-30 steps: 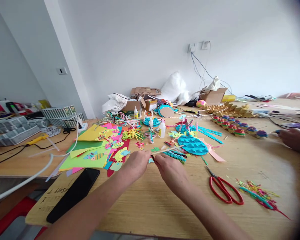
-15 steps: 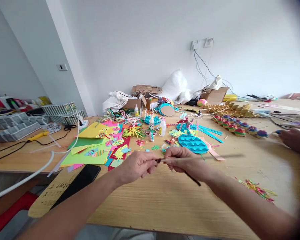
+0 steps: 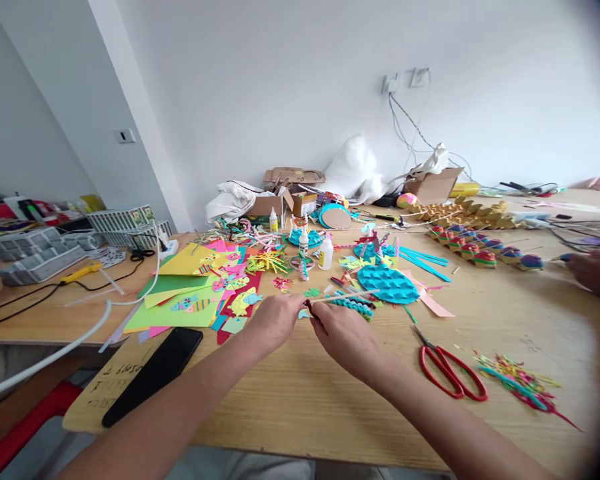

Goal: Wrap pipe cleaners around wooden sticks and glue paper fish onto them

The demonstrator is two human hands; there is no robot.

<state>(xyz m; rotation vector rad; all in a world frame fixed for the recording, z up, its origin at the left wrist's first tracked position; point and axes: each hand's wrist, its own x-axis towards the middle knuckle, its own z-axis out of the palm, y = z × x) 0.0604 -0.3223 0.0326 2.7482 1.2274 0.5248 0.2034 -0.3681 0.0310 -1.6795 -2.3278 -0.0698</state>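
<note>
My left hand [image 3: 273,322] and my right hand [image 3: 343,337] meet above the wooden table [image 3: 330,400], both pinching the near end of a thin wooden stick [image 3: 343,297]. The stick points away to the right. A dark red paper strip [image 3: 314,316] is at the stick's end between my fingers. Just beyond my right hand lies a twisted teal and blue paper spiral [image 3: 353,307]. A teal scalloped paper piece [image 3: 387,285] lies behind it.
Red scissors [image 3: 447,370] and a heap of coloured scraps [image 3: 517,385] lie to the right. Coloured paper sheets [image 3: 180,293] and a black phone [image 3: 155,375] are at the left. Glue bottles [image 3: 325,253] stand further back. Another person's hand [image 3: 595,270] rests at the right edge.
Half a second ago my hands held the stick raised and nearly level, covering the scissors. Now they are lower and further forward, and the stick points away to the right again.
</note>
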